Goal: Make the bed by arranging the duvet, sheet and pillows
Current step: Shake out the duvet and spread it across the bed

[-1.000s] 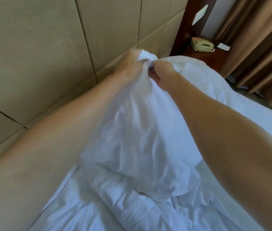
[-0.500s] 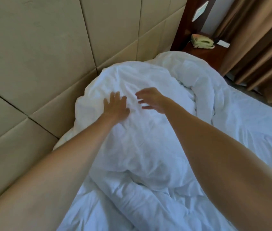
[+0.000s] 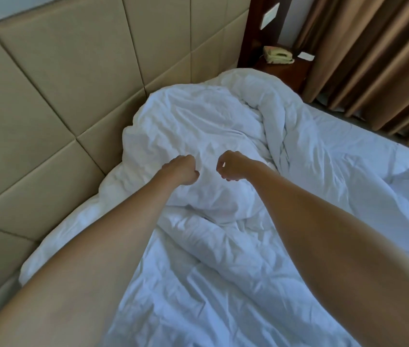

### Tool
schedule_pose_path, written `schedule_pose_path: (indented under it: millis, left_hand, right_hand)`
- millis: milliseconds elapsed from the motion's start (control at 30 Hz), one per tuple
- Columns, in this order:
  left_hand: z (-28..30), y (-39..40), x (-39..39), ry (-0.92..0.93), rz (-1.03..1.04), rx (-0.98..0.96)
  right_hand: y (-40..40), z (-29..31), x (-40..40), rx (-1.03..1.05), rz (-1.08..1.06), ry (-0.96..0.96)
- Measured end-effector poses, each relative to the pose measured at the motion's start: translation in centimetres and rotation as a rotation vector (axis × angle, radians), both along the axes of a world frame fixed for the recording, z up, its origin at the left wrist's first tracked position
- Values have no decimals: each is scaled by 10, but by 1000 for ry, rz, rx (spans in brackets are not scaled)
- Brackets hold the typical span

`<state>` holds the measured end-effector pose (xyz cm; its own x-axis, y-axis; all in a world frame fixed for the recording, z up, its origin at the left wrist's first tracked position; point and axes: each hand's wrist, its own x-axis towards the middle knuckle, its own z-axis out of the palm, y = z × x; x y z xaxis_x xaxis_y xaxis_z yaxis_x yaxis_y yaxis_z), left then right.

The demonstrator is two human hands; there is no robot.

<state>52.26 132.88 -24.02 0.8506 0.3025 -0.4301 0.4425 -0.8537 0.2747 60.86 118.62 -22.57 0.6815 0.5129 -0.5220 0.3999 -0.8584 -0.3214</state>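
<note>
A plump white pillow (image 3: pixel 186 121) lies crumpled at the head of the bed, against the padded headboard (image 3: pixel 73 83). My left hand (image 3: pixel 182 170) is curled into a fist at the pillow's near side, and no fabric shows in its fingers. My right hand (image 3: pixel 233 165) hovers a little to the right with its fingers curled and nothing in them. A wrinkled white duvet (image 3: pixel 223 271) spreads below both forearms. A rolled fold of the duvet (image 3: pixel 276 106) bunches beside the pillow. The white sheet (image 3: pixel 353 156) shows at the right.
A dark wooden nightstand (image 3: pixel 283 71) stands past the bed's far corner with a beige telephone (image 3: pixel 278 55) and a white card (image 3: pixel 305 55) on it. Brown curtains (image 3: pixel 373 58) hang at the right. A wall switch plate (image 3: pixel 270 15) sits on the wooden panel above.
Both hands held the pillow's top up against the headboard, let it drop, patted it with flat fingers, then drew back toward me and curled. The pillow now lies flat.
</note>
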Motion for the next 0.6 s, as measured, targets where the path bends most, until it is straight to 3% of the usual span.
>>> schedule_pose_path:
  millis: [233, 600]
  left_hand:
    - [13, -72, -102, 17, 72, -50]
    - [-3, -238, -233, 122, 12, -149]
  right_hand:
    - [-70, 26, -88, -21, 145, -8]
    - [-261, 13, -200, -22, -9, 114]
